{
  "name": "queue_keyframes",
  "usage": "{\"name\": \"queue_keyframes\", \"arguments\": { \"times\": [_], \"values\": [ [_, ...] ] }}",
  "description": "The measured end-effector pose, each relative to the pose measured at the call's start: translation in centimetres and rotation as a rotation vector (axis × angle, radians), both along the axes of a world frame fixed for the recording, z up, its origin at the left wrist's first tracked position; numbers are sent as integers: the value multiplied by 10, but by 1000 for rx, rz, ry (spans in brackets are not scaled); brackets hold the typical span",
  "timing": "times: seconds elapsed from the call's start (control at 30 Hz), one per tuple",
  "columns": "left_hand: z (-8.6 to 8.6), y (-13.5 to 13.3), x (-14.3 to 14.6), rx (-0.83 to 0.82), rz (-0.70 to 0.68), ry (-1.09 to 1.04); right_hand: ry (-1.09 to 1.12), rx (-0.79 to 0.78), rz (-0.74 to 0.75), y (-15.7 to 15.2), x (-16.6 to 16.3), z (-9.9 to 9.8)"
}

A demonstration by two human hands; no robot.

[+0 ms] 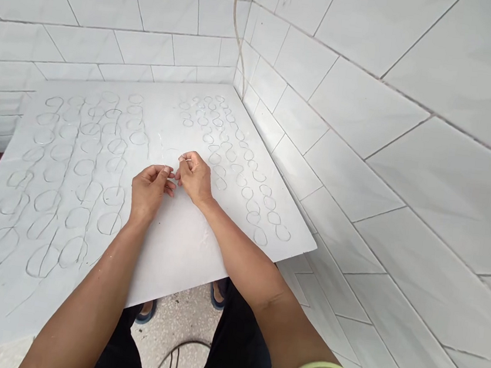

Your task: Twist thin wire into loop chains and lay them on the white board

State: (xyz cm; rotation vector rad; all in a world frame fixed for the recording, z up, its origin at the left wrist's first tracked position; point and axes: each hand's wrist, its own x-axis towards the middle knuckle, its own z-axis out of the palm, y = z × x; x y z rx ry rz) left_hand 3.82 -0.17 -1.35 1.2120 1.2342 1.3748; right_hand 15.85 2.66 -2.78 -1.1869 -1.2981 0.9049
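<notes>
Over the middle of a white board (175, 253), my left hand (149, 191) and my right hand (195, 177) almost touch at the fingertips. My left thumb and index finger pinch a thin pale strand (161, 144), a wire or thread. The right fingers are also pinched on a thin strand; its exact shape is too fine to make out. Rows of thin dark loops with long tails (109, 223) lie left of my hands. To the right are rows of smaller closed rings (283, 233), thin like wire.
White tiled walls (363, 162) meet in a corner behind and right of the board. A thin cable (236, 6) hangs down that corner. Below the board's front edge are my legs, sandals (146, 313) and a round metal frame (172, 356) on the speckled floor.
</notes>
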Motion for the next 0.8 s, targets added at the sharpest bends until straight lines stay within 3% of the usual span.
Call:
{"name": "queue_keyframes", "arguments": {
  "times": [0.3, 0.8],
  "values": [
    [-4, -1, -2, -7, 89, -45, -89, 91, 0, -3, -4, -5],
    [-5, 5, -13, 32, 156, 46, -45, 30, 55, -6, -10, -8]
  ]
}}
